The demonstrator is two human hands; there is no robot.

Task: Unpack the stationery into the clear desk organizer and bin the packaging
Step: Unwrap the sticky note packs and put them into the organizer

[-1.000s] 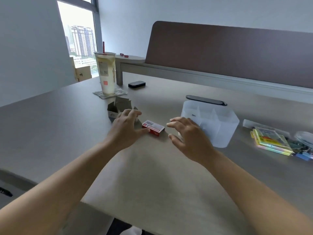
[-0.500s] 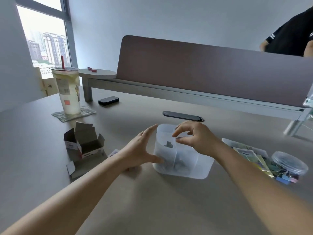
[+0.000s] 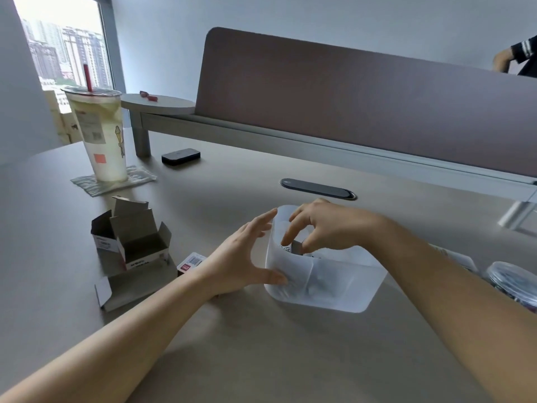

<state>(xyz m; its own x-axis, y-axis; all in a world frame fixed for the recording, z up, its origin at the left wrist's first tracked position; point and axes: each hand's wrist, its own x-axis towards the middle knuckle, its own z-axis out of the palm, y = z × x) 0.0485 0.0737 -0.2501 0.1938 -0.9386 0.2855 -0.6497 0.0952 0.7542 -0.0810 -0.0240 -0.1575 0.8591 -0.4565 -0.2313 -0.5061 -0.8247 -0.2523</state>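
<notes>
The clear desk organizer point(image 3: 343, 289) stands on the desk in front of me. My right hand point(image 3: 325, 225) reaches down into its left rear compartment, fingers curled and pinching a small dark item point(image 3: 295, 248). My left hand point(image 3: 238, 263) is spread against the organizer's left side, thumb pressing its front wall. A small red-and-white box point(image 3: 190, 261) lies partly behind my left wrist. Left of it, opened cardboard boxes point(image 3: 130, 242) stand empty on a flattened carton point(image 3: 136, 285).
At the back left, a tall iced drink point(image 3: 100, 135) stands on a coaster, near a black device point(image 3: 180, 156). A cable grommet point(image 3: 318, 189) lies behind the organizer. A round clear tub point(image 3: 513, 282) stands at the right edge. A brown divider point(image 3: 348, 106) closes the back; a person's arm shows beyond.
My left hand left the red-and-white box and came to the organizer's side. My right hand went from the desk over the organizer and has dipped into it with the dark item.
</notes>
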